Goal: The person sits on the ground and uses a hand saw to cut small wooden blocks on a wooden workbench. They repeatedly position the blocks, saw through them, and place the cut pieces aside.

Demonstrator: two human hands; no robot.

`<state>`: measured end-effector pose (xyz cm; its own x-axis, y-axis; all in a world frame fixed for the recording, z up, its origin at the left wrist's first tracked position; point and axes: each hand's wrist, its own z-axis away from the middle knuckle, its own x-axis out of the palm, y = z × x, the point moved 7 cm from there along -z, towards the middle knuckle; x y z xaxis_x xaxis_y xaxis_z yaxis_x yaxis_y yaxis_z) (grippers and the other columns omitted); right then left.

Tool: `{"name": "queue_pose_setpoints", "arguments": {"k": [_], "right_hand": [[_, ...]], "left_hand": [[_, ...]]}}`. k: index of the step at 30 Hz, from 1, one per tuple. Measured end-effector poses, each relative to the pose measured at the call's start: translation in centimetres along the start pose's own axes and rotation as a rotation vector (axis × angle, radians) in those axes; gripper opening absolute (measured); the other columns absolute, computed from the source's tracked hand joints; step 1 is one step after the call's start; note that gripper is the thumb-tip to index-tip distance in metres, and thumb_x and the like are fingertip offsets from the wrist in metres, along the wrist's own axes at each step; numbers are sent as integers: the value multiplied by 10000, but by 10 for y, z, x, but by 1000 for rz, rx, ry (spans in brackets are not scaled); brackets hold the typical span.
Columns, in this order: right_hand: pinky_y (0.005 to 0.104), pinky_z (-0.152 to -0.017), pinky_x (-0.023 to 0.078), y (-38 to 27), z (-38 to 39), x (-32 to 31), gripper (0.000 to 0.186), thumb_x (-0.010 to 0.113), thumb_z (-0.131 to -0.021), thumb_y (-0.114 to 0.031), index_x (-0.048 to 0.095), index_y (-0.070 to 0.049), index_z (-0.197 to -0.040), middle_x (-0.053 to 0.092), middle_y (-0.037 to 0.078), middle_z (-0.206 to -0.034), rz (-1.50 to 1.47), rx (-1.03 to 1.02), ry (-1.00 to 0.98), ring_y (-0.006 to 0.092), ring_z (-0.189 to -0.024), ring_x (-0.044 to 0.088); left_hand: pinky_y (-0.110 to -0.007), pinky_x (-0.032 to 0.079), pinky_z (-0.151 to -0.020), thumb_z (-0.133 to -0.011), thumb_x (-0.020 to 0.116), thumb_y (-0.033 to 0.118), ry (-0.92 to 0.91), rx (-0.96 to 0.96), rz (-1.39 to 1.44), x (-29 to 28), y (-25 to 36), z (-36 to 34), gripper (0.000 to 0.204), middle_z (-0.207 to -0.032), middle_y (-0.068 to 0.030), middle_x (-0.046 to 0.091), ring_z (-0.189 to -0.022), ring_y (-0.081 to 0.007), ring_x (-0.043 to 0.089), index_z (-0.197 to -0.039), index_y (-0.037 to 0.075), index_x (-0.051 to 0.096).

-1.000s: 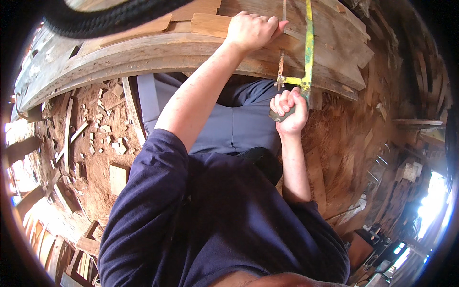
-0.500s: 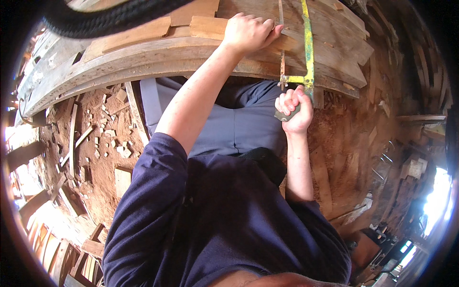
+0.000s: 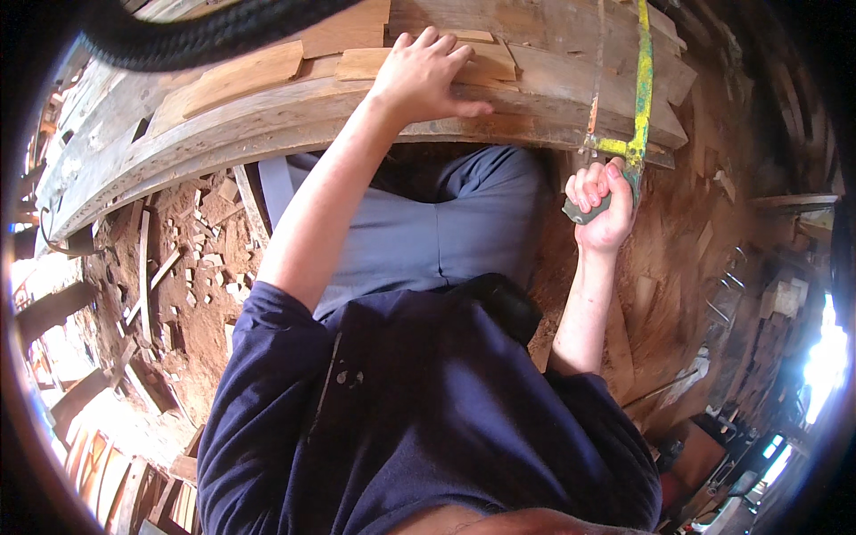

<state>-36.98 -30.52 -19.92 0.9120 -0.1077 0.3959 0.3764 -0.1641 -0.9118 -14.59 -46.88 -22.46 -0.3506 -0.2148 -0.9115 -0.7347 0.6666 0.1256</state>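
Observation:
My right hand (image 3: 604, 203) is closed round the green handle of a hacksaw (image 3: 643, 94) with a worn yellow frame. Its thin blade lies left of the frame, and the far end runs out of the picture. The saw reaches forward over the right part of a wooden workbench (image 3: 548, 85). My left hand (image 3: 421, 82) has its fingers spread and rests on or just over a short wood piece (image 3: 489, 62) near the bench's front edge. That wood is partly hidden under the hand.
More flat wood pieces (image 3: 245, 78) lie along the bench to the left. Offcuts and small blocks (image 3: 212, 259) litter the brown floor at left. A dark braided cable (image 3: 214, 36) crosses the upper left. Tools and a light rag (image 3: 691, 379) lie at the lower right.
The hacksaw has moved right with my right hand, away from the wood. My left hand has shifted left and its fingers have opened out.

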Motion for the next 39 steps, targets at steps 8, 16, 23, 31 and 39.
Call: {"name": "queue_pose_setpoints", "arguments": {"k": [8,16,23,31,39], "right_hand": [[276,-557,310,4,15,18,319,492,-1051,-233,386,-147,-763,366,-34,-594,29,88,-38,86,-513,342],[287,-520,316,-2,7,50,327,507,-1051,-230,409,-125,-757,379,-22,-593,49,110,-64,89,-489,357],[280,-503,313,5,-9,64,342,519,-1041,-223,418,-115,-733,384,-17,-584,85,101,-92,86,-480,345],[266,-496,302,26,-30,65,331,536,-1020,-191,421,-120,-718,376,-22,-586,116,148,-55,81,-491,341],[281,-505,315,20,-27,71,338,536,-1026,-248,415,-133,-732,375,-26,-566,35,183,-63,85,-478,353]], "left_hand": [[-453,599,-705,-926,644,593,-118,-9,11,-17,8,-8,468,-787,-92,744,-768,-315,746,-1001,140,735],[-496,585,-656,-958,588,629,-103,3,-14,-34,13,-34,544,-735,-149,718,-725,-369,726,-1078,105,672],[-469,585,-578,-932,588,687,-60,-1,-48,-25,7,-35,591,-684,-117,707,-657,-333,724,-1002,112,704],[-464,596,-600,-918,594,699,-86,-15,-32,-24,5,-34,585,-688,-112,712,-662,-333,730,-993,133,721],[-445,615,-693,-900,604,703,-169,-39,-54,-28,9,-33,582,-800,-89,760,-752,-307,758,-949,142,750]]}}
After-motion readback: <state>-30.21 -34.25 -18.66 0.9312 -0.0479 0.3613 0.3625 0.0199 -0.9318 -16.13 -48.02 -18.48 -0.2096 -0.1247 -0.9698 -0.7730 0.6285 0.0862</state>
